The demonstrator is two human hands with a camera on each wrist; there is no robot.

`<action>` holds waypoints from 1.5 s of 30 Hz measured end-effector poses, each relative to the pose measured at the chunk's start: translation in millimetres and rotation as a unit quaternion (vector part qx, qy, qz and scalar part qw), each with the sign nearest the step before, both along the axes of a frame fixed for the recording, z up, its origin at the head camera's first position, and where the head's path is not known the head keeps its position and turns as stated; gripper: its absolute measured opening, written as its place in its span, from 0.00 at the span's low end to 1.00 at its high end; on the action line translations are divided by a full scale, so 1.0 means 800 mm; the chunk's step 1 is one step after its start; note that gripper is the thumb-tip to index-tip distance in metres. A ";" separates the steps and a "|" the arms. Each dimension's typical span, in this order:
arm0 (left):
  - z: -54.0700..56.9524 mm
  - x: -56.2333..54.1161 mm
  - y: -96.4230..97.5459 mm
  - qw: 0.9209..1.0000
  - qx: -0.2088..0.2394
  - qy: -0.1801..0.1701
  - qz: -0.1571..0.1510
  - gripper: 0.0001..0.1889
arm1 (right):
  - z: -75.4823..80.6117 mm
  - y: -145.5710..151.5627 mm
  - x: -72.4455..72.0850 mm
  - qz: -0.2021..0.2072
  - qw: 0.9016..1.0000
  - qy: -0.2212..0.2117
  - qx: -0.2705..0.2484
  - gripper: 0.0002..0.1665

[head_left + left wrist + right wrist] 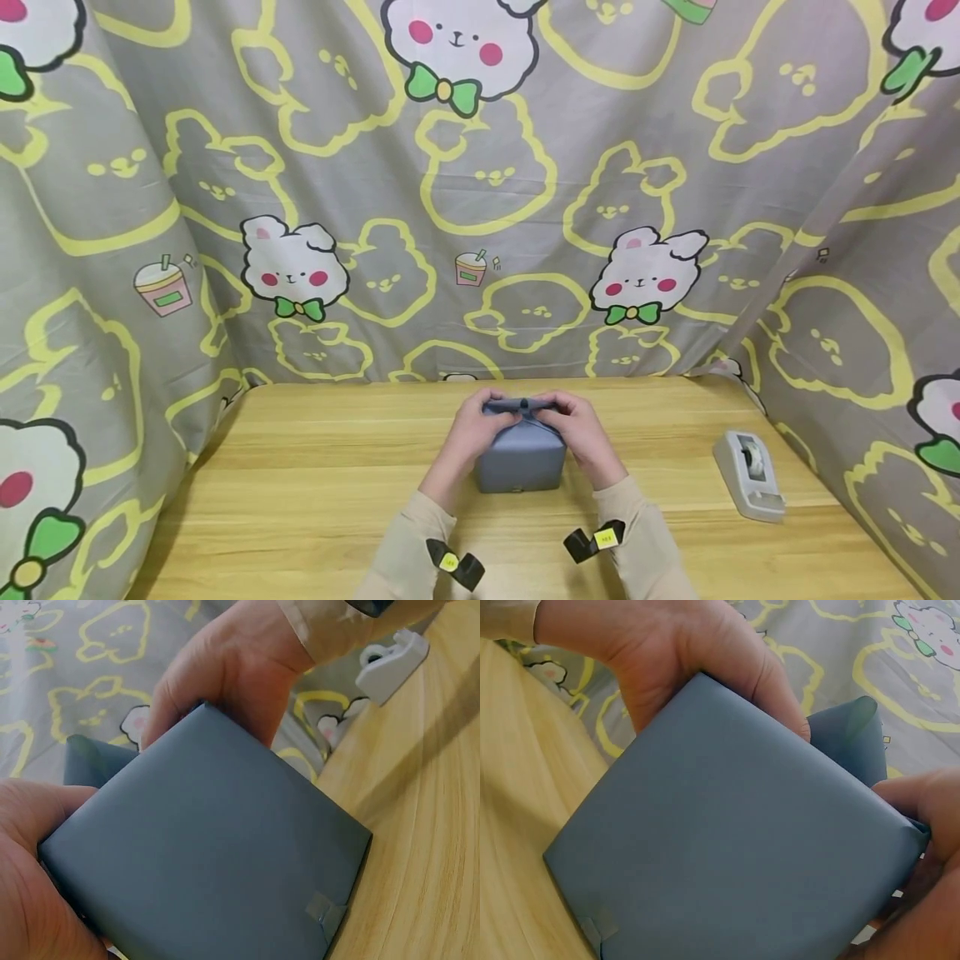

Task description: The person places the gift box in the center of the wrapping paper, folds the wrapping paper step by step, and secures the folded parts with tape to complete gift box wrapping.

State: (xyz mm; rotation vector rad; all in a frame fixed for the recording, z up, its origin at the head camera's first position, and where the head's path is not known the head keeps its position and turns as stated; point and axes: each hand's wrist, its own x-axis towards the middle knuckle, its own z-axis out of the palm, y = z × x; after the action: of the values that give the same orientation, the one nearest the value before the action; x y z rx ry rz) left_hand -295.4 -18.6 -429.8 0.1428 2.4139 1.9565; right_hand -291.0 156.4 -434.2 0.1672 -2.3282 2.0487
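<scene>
A box wrapped in blue-grey paper (pixel 521 462) stands on the table in front of me, its paper gathered into a fold along the top. At the left end of that fold my left hand (pixel 477 427) holds the paper, thumb on the near side. My right hand (pixel 573 425) grips the right end in the same way, thumbs pointing toward each other. A free paper flap (pixel 851 735) sticks up beyond the box's upper edge in the right wrist view. Clear tape (pixel 324 909) covers a seam low on the near face. The far fingers are partly hidden behind the paper.
A grey-white tape dispenser (pixel 750 475) sits on the wooden table (pixel 337 483) to the right. Behind and at both sides hangs a grey curtain (pixel 495 325) with rabbit prints. Black straps with yellow labels are around both sleeved wrists.
</scene>
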 end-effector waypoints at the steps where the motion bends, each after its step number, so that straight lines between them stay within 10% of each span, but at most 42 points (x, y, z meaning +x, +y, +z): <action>1: -0.001 -0.001 0.000 1.000 0.006 -0.001 -0.005 0.14 | 0.000 0.000 0.000 0.000 1.000 0.001 -0.002 0.13; 8: -0.014 -0.019 -0.025 0.989 0.063 -0.020 -0.135 0.17 | -0.003 -0.001 0.001 -0.008 1.000 0.001 -0.014 0.12; 21: -0.017 -0.029 -0.077 0.945 -0.025 0.063 -0.321 0.39 | -0.002 -0.005 0.000 -0.020 1.000 -0.011 -0.014 0.14; 35: -0.016 -0.025 -0.081 0.946 -0.109 0.107 -0.285 0.37 | -0.002 0.018 0.000 0.073 0.996 0.034 0.045 0.16; 45: -0.026 -0.021 -0.083 0.954 -0.096 0.120 -0.258 0.34 | -0.006 0.050 0.011 0.172 0.952 0.158 0.198 0.25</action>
State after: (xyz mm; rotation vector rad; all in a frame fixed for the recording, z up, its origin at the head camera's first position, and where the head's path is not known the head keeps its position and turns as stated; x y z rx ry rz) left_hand -312.4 -84.9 -450.5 0.9470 2.3532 1.5344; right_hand -282.1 196.4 -438.6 0.8985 -2.5952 1.4788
